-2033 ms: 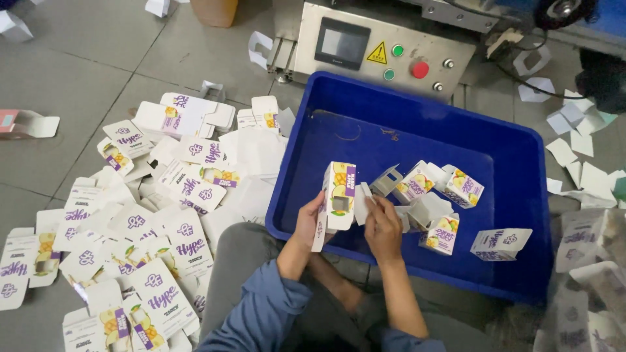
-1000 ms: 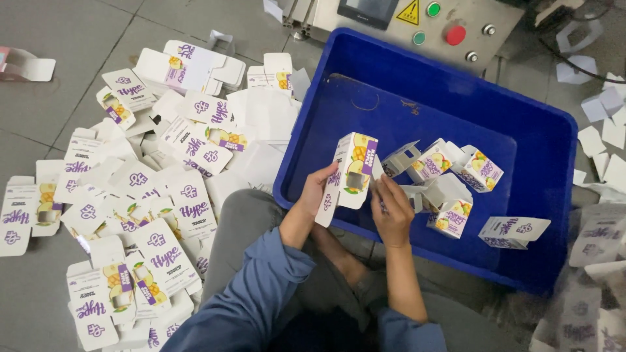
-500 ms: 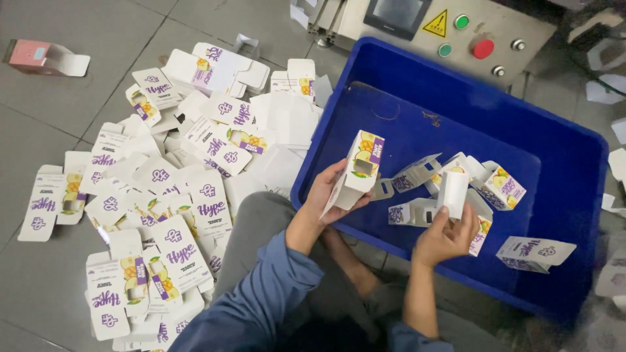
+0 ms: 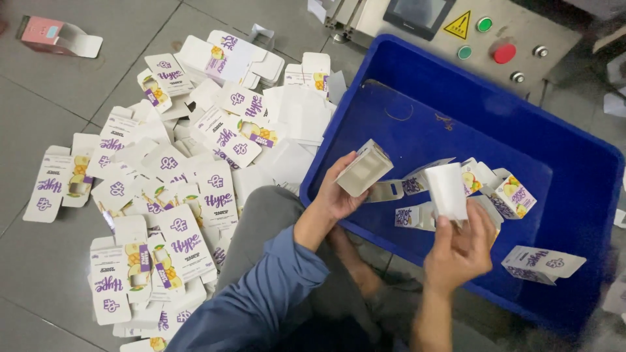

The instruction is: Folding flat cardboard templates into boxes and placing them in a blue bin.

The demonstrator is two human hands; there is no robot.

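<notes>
The deep blue plastic tub [image 4: 574, 195] holds several folded cartons; over its near rim the left hand [image 4: 336, 192] clasps a small folded white cardboard carton [image 4: 365, 169], while the right hand [image 4: 460, 251] pinches a plain white carton [image 4: 447, 190] by its lower end; both look light, thin and easily crushed, best held along creased edges

A heap of flat white carton blanks [image 4: 176, 189] with purple marks and yellow fruit pictures is spread over the floor. A folded carton [image 4: 364, 169] is held in the left hand [image 4: 339, 189], a plain white one [image 4: 447, 190] in the right hand [image 4: 460, 251]. Folded cartons [image 4: 515, 195] are seen in the blue bin [image 4: 574, 195]. A pink carton [image 4: 55, 34] lies far left. A dark screen [image 4: 418, 10] and a yellow triangular sign [image 4: 460, 26] are mounted on the machine.
</notes>
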